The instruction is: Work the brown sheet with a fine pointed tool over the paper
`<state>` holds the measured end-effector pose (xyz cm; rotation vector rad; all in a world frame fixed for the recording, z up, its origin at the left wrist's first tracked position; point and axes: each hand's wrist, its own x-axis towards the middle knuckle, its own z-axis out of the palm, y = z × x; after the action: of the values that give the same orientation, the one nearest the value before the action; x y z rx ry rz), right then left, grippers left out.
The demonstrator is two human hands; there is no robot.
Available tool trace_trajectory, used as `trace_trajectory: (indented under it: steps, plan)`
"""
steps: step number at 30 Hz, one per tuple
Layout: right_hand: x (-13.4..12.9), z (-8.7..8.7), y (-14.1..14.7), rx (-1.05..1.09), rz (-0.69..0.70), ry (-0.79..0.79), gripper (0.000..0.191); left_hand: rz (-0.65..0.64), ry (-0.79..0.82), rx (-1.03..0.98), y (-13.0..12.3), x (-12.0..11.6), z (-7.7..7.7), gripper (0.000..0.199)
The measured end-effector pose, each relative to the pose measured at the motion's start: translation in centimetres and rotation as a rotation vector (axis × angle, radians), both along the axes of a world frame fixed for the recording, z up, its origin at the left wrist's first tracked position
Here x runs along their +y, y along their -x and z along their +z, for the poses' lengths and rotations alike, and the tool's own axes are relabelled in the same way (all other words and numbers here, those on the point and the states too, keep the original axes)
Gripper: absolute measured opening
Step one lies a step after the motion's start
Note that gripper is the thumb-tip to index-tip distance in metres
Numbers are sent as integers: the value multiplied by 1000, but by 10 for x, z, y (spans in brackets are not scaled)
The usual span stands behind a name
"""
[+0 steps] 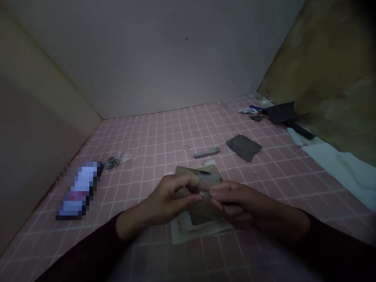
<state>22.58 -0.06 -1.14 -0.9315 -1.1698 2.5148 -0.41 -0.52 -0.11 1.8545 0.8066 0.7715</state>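
My left hand [178,196] and my right hand [235,199] meet above a pale folded cloth [179,231] on the pink checked surface. Both hands are closed in a pinch at a small pale thing between the fingertips, too small and dim to name. A tan band wraps a finger of my left hand. Under the hands, brownish and grey sheets [216,178] lie on the cloth, with a dark thin strip [192,170] at their far edge.
Beyond the hands lie a grey tube [206,152], a small ring [187,147] and a dark grey sheet [244,147]. A blurred phone [79,190] and small bagged rings [112,162] are left. Black sheeting [282,112] and white paper [340,164] lie right, walls behind.
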Motion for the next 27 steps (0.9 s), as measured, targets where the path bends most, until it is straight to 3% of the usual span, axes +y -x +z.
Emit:
trace_trajectory:
  steps: [4,9,12,17,19,20,22,27]
  plan:
    - [5,1,-5,44,48,233,30,-84,-60,-43,-2,0,7,10]
    - [-1,-3,-4,-6,62,147,39,-106,-113,-47,-2,3,4,10]
    - [-7,-8,-1,-100,55,-119,41,-50,-131,-32,-2,2,1,12]
    - [-15,-15,5,-326,-82,-955,32,34,-42,-47,-4,2,-6,18]
    - [-16,-15,5,-359,-93,-1046,31,58,-39,-32,-5,2,-9,22]
    - [-15,-14,5,-362,-88,-1006,32,58,-36,-20,-5,3,-9,23]
    - [-13,-10,4,-337,-72,-780,38,45,-69,-19,-5,3,-8,21]
    - [-3,-1,-1,-153,-71,64,38,-82,-139,-35,-2,3,0,12]
